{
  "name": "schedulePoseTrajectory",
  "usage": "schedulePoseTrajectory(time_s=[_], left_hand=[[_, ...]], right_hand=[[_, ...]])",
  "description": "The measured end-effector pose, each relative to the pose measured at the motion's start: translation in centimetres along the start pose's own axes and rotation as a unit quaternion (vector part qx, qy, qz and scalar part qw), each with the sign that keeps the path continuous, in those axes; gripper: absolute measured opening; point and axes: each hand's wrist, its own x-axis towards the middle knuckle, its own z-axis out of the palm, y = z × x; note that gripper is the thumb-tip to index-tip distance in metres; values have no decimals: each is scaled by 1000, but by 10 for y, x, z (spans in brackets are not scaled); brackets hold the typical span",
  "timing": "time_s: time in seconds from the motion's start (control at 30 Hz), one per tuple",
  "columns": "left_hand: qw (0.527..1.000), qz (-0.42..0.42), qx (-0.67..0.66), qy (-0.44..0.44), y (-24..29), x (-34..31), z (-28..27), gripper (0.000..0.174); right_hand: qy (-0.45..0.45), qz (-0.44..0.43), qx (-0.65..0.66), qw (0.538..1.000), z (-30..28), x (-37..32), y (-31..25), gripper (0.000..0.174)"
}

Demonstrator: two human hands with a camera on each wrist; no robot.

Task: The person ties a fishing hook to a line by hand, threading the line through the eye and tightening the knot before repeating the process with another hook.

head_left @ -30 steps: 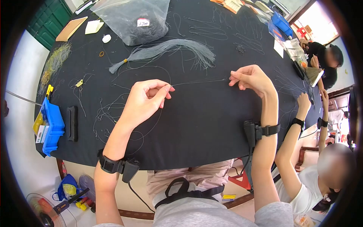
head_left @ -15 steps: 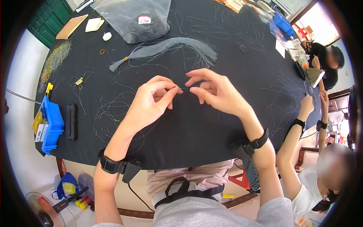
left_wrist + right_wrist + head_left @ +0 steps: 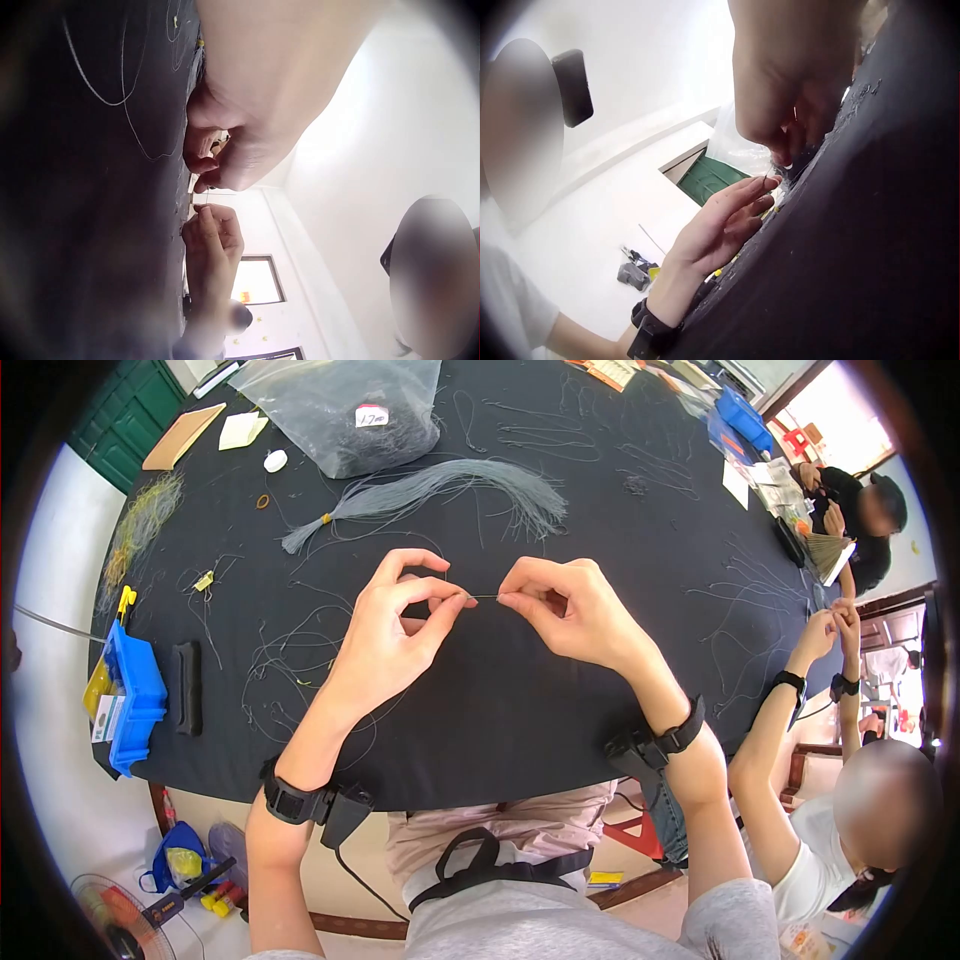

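Note:
A thin line (image 3: pixel 484 597) runs in a short stretch between the two hands, above the black cloth. My left hand (image 3: pixel 393 628) pinches it between thumb and forefinger, with the other fingers bent loosely. Facing it, my right hand (image 3: pixel 582 612) pinches the line between thumb and fingertips. The left wrist view shows the left hand (image 3: pixel 236 139) with the line (image 3: pixel 208 197) crossing the small gap to the right hand (image 3: pixel 214 244). Beyond the hands lies a bundle of grey line (image 3: pixel 440 488), tied with a yellow band.
Loose looped lines (image 3: pixel 275 660) lie left of my left hand. A blue bin (image 3: pixel 145 695) and a black case (image 3: pixel 187 688) sit at the left edge. Farther back is a clear bag (image 3: pixel 300 400) of dark strands. At right, another person's hands (image 3: pixel 822 632) work near spread lines.
My right hand has come left from well apart to close beside my left hand and now pinches the line. The left hand stays nearly in place, one finger lifting.

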Motion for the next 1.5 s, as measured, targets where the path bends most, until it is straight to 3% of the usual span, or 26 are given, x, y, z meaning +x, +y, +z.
schedulePoseTrajectory(time_s=[0.37,0.47,1.5], left_hand=[[999,-23,-48,8,-1,1,-1,10],[999,16,-35,25,-9,2,-1,10],[998,22,-40,33,-14,2,-2,10]], right_hand=[[16,-13,-24,999,-12,0,0,6],[18,0,-32,999,-19,0,2,6],[8,22,-54,998,-34,-1,11,6]])
